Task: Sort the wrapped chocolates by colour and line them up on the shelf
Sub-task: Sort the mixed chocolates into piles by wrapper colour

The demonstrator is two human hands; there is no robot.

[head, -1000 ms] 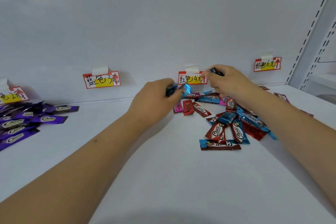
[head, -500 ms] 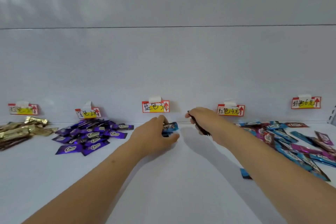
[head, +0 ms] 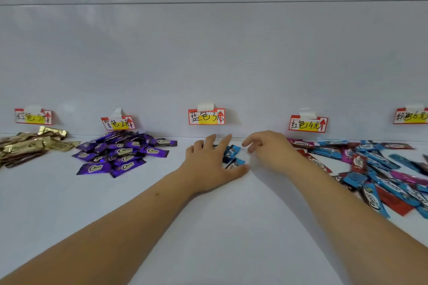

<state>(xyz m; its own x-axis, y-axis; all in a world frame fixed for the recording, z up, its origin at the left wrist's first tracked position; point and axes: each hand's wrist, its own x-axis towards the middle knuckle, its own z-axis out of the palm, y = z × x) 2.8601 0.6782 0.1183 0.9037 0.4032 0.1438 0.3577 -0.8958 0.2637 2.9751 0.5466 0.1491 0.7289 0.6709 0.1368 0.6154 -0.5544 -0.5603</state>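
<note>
Two blue wrapped chocolates (head: 234,156) lie on the white shelf (head: 208,227) just below the blue label (head: 206,116) on the back wall, one a little farther than the other; the left hand (head: 214,164) lies flat over them with fingers spread, its palm down on the shelf and its thumb touching the nearer one, so it presses rather than grips; whether more chocolates lie under the palm cannot be told. The right hand (head: 269,149) hovers just right of them, fingers loosely curled and parted, holding nothing. To the right, below the red label (head: 308,124), a mixed heap of chocolates (head: 375,169) in blue, red and pink wrappers spreads across the shelf toward the near right edge; a pink label (head: 411,115) shows at the far right. To the left, a pile of purple chocolates (head: 120,152) sits under the purple label (head: 119,122); farther left, gold chocolates (head: 30,146) are heaped below the gold label (head: 33,116). Both bare forearms reach in from the near edge.
</note>
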